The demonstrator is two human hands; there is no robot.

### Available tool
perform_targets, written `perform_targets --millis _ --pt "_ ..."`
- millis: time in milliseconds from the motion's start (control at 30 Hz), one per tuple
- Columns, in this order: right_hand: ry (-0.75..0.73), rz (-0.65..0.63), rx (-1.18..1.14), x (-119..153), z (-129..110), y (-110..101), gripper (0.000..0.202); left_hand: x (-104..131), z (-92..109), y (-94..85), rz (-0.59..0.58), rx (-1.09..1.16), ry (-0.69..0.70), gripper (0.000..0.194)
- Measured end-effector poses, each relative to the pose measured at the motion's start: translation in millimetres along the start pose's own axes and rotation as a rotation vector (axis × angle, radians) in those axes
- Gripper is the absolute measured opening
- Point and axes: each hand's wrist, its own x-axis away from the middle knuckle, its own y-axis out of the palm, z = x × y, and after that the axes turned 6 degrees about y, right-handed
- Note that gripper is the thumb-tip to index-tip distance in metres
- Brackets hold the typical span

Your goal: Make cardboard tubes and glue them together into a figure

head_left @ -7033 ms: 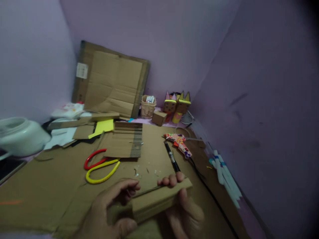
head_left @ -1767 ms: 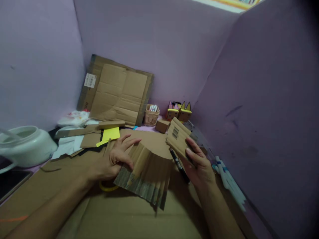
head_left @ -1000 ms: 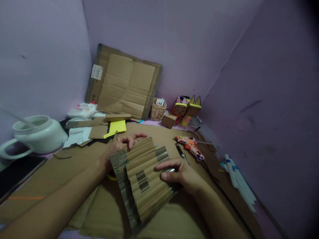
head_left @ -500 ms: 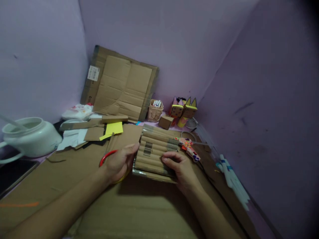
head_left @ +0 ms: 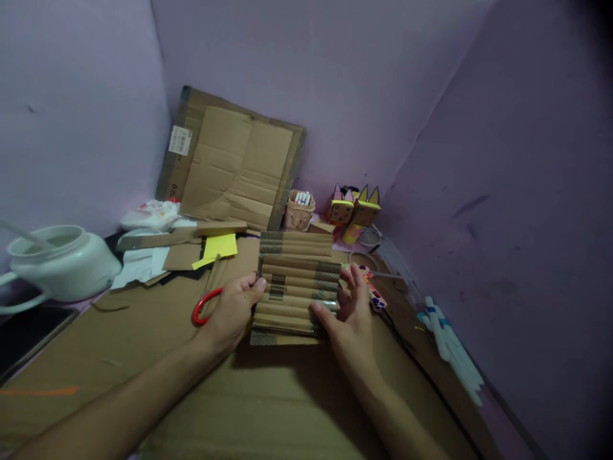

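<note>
Two or more ridged cardboard pieces [head_left: 292,284] are held up in front of me, stacked unevenly. The front one bears a barcode, and strips of tape run along its edges. My left hand [head_left: 234,306] pinches their left edge, thumb on the front. At the right edge, my right hand [head_left: 349,319] has its thumb on the front face and its fingers curled around the side. Scissors [head_left: 205,308] with a red handle lie beside my left hand, partly covered by it. Just beyond my right hand is a colourful patterned glue gun [head_left: 377,297] with a black cord, partly hidden.
Large cardboard sheets [head_left: 234,166] lean on the back wall. Markers [head_left: 450,351] lie at right, near a cup of pens [head_left: 299,211] and cardboard animal figures [head_left: 357,211]. A pale pot [head_left: 67,262], yellow paper [head_left: 220,248] and a dark flat device [head_left: 33,338] are at left.
The cardboard pieces have turned to a straighter angle, and a rear piece now shows above the front one. My right hand has shifted to the right edge, its fingers lifting.
</note>
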Motion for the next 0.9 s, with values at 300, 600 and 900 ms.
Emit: perform_targets --millis 300,600,900 --pt "0.239 -0.193 -0.248 0 8 2 0.03 12 1 5.8 -0.042 -0.179 0.102 0.041" --pt "0.271 -0.186 -0.296 -1 6 2 0.022 15 10 11.6 -0.127 -0.505 0.021 0.041" --pt "0.349 -0.201 -0.282 -1 5 1 0.026 17 14 9.9 -0.128 -0.57 -0.022 0.041"
